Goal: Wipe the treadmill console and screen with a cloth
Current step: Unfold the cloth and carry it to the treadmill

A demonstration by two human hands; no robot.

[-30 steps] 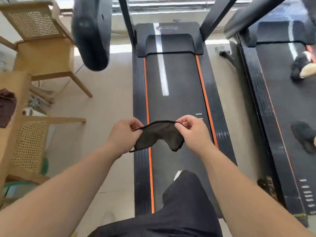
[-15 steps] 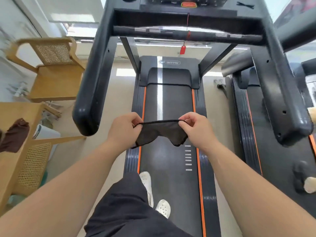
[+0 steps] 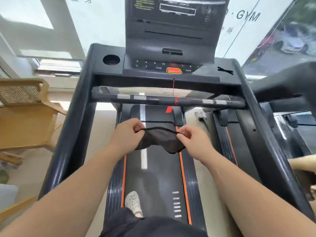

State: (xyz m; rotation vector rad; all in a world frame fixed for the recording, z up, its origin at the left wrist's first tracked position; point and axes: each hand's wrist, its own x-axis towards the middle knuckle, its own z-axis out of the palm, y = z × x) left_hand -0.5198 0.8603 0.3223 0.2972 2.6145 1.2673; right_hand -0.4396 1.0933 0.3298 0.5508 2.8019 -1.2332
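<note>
Below the console point(image 3: 171, 65), left hand point(image 3: 127, 134) and right hand point(image 3: 193, 140) each pinch the dark cloth point(image 3: 159, 140) taut between curled fingers.

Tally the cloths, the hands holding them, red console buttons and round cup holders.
Dark mesh cloth: 1
Hands pinching it: 2, left hand, right hand
Red rectangular console button: 1
Round black cup holder: 1
Total: 5

A crossbar point(image 3: 153, 99) spans the open gap below the console point(image 3: 147, 66).
</note>
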